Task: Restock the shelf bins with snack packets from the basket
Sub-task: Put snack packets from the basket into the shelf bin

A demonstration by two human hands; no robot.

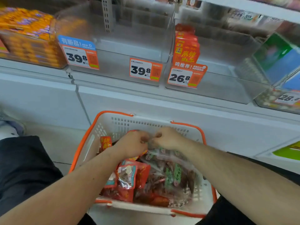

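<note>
A white basket (139,122) with an orange rim sits on the floor below the shelf, full of snack packets. Red packets (128,176) lie at its left, and clear packets with green labels (172,174) lie at its right. Both hands reach into the far end of the basket. My left hand (132,144) and my right hand (167,138) meet with curled fingers and pinch the top edge of a clear green-label packet (155,151). Above, a clear shelf bin (215,88) tagged 26.8 holds a few red packets (185,46) at its left end.
A clear bin (123,52) tagged 39.8 stands in the middle of the shelf. Orange packets fill a bin (29,38) at the left. Green and blue packets (280,60) fill a bin at the right. White cabinet fronts (48,101) run under the shelf.
</note>
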